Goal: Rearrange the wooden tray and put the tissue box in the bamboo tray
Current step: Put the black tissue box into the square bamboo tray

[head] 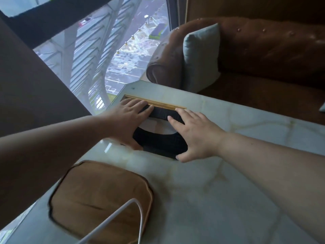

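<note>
- The tissue box (162, 131) is black and textured, with a pale oval opening on top. It lies at the far left of the marble tabletop (228, 182), its far edge against or over the light bamboo tray (158, 102), of which only a thin strip of rim shows beyond it.
- Whether the box already rests inside that tray or just at its lip cannot be told; both hands cover its ends.
- My judgement: the box looks like a stiff, light cover over soft tissue. It should not slip much, given the woven-looking surface, but squeezing the top near the opening could flex it. The 2 short ends are the sound places to hold.
- The left hand (129, 118) lies flat over the box's left end, fingers spread across the far top edge and thumb down the near side. It touches and presses the box, the palm open rather than closed round it.
- The right hand (195, 136) mirrors it on the right end: fingers reach over the top and the thumb hooks the near lower corner, a wide grip bracing the box between both palms.
- The wooden tray (98, 199), brown with a scalloped dark rim, sits nearer the camera, well apart from the box, untouched. A white cable (112, 221) crosses above it.
</note>
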Demonstrator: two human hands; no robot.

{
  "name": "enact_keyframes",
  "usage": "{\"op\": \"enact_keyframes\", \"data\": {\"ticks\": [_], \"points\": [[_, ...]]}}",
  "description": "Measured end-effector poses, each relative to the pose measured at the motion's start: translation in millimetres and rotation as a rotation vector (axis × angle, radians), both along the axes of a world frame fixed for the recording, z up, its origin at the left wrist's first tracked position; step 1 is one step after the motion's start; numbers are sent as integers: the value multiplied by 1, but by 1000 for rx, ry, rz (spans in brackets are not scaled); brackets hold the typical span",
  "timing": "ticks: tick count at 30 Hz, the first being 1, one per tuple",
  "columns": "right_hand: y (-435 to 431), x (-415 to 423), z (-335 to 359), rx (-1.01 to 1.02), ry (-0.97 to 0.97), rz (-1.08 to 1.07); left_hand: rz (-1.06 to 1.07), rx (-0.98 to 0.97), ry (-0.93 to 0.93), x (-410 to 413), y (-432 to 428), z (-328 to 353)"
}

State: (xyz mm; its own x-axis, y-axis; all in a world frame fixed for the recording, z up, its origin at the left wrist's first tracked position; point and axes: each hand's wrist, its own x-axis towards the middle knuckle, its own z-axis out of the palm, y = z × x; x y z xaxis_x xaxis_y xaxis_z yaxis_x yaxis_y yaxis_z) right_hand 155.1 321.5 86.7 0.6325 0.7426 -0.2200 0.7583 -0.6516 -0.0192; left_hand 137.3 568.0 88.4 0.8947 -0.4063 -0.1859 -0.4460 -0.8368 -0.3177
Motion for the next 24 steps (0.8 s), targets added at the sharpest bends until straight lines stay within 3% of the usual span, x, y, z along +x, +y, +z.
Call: {"op": "enact_keyframes", "data": {"ticks": [9, 24], "points": [[50, 39, -16, 10, 25, 12, 64, -39, 52, 37, 47, -17], [65, 49, -45, 0, 113, -25, 119, -91, 163, 45, 57, -43]]}}
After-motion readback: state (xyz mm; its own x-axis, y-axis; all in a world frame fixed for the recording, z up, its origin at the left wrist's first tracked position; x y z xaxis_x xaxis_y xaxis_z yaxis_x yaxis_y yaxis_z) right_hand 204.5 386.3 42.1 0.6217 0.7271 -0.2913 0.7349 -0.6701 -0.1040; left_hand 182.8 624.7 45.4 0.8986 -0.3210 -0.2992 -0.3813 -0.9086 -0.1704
